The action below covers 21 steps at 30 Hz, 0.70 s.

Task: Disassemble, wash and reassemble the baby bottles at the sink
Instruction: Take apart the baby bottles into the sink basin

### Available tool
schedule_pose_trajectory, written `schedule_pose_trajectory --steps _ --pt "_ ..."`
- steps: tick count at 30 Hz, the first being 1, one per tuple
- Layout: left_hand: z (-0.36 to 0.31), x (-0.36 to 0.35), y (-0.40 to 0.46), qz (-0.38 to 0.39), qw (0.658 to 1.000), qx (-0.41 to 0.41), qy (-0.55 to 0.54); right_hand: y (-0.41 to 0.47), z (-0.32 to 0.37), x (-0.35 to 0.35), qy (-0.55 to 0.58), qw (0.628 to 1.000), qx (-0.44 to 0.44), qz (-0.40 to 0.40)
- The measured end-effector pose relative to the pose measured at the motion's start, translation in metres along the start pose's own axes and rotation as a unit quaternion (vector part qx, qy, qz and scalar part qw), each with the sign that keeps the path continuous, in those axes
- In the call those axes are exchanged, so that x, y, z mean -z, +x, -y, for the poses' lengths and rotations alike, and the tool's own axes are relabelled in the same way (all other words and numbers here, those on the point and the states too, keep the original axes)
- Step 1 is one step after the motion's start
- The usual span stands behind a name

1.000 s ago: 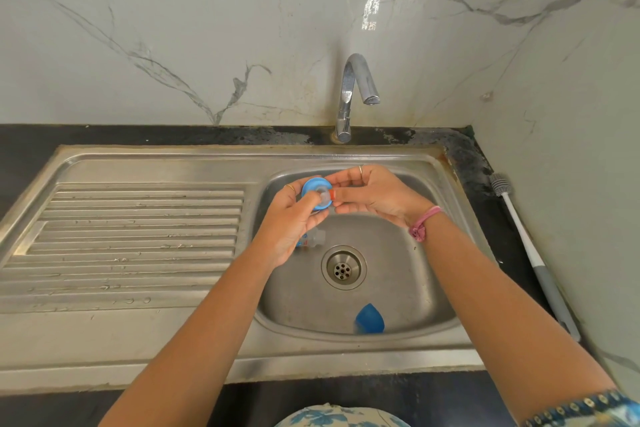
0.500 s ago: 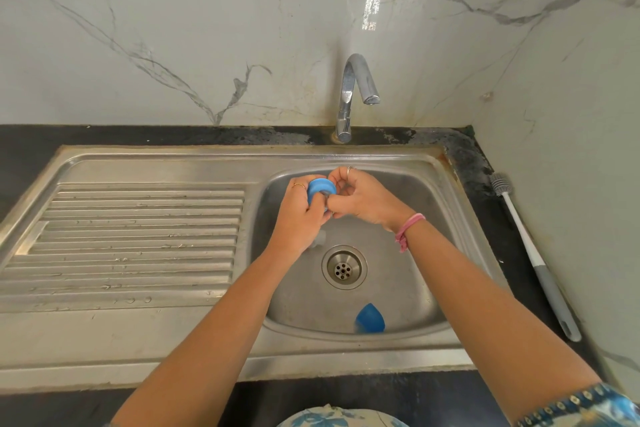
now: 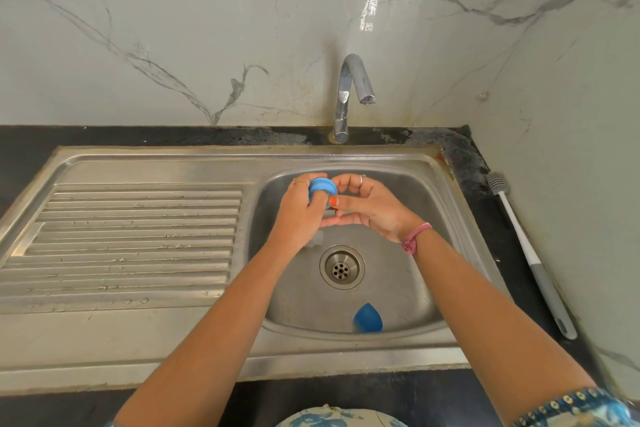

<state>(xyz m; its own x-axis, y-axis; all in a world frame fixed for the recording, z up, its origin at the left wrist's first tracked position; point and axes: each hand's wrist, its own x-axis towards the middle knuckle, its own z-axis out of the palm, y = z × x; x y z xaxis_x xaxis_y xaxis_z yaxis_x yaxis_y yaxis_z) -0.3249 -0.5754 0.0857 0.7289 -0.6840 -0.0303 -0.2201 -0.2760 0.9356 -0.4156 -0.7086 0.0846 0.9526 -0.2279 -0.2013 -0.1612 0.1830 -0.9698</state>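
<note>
Nearest you, at the front wall of the sink basin (image 3: 460,246), the blue bottle cap (image 3: 367,318) lies on its side, parked where it cannot roll off while you deal with the other parts. Just past your forearms, the drain strainer (image 3: 342,267) sits in the middle of the basin floor, and a clear piece, probably the bottle body (image 3: 317,238), peeks out from under your left wrist; too little of it shows to be sure.

Above the basin, your left hand (image 3: 299,215) curls its fingers round the blue screw ring (image 3: 322,190), holding it up so its face turns toward your other hand. Your right hand (image 3: 367,206) meets it from the side, thumb and fingertips closing toward the ring's edge, the rest of the fingers arched. Whether they already pinch the teat or only touch the ring, you cannot tell from here. Judging by this hold, you are pulling the teat out of the ring, and keeping both over the basin means a dropped part lands safely.

Farther back, the tap (image 3: 349,94) runs no water. Along the right counter the bottle brush (image 3: 530,253) lies within reach for the washing to come.
</note>
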Motion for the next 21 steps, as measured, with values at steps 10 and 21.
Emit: schedule_pose_trajectory --steps 10,21 --pt "-0.013 0.004 -0.001 0.124 0.991 0.041 -0.042 0.0 -0.001 -0.01 -0.109 0.988 0.072 -0.081" --pt "-0.014 0.014 -0.011 0.168 0.971 0.065 -0.159 -0.001 0.004 -0.008 -0.062 0.992 0.079 -0.077"
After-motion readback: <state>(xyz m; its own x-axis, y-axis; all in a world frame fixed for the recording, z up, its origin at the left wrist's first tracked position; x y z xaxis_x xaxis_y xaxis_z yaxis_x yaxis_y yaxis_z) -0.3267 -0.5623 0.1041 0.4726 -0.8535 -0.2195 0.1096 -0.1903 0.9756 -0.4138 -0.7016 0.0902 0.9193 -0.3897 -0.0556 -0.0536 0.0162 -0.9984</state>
